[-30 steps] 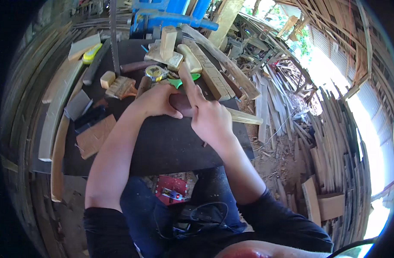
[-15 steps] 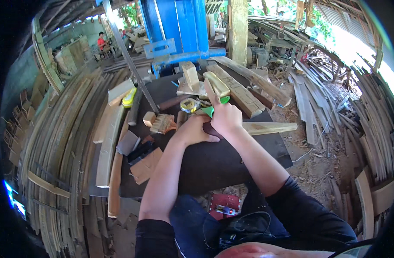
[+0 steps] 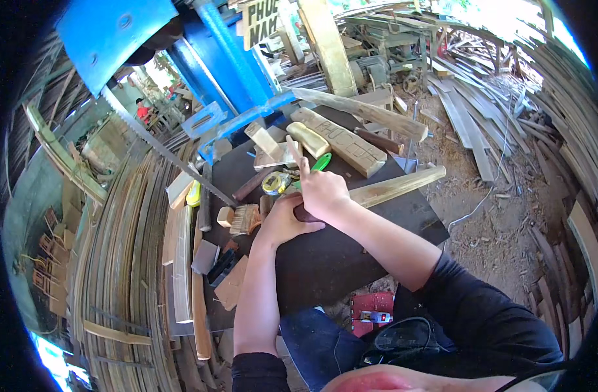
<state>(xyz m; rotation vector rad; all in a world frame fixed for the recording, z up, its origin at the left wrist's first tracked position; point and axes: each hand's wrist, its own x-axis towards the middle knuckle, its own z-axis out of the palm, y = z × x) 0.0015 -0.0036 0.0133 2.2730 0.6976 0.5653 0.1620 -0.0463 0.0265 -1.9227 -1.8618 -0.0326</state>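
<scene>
Over the dark tabletop point(image 3: 351, 261), my left hand point(image 3: 282, 221) is curled around a dark brown wooden piece point(image 3: 303, 213), its thumb along the near side. My right hand point(image 3: 325, 194) is closed just above and beside it, index finger raised forward. A slim tan shape extends beyond that finger; whether it is a separate stick I cannot tell. Partly hidden behind my right hand is a green-handled tool point(image 3: 322, 162). Close to my left hand lie a yellow tape measure point(image 3: 274, 183) and a wide brush point(image 3: 245, 219). A pale tapered wooden piece point(image 3: 400, 186) passes behind my right forearm.
A blue bandsaw point(image 3: 227, 59) stands at the far side, its toothed blade point(image 3: 175, 160) running down to the table. An engraved wood block point(image 3: 341, 140) and a rounded piece point(image 3: 307, 139) lie beyond my hands. Long boards point(image 3: 116, 235) line the left. Someone in red point(image 3: 143, 112) sits far back.
The view has tilted and swung, bringing more of the blue bandsaw into sight. Both hands keep much the same grip and place on the table.
</scene>
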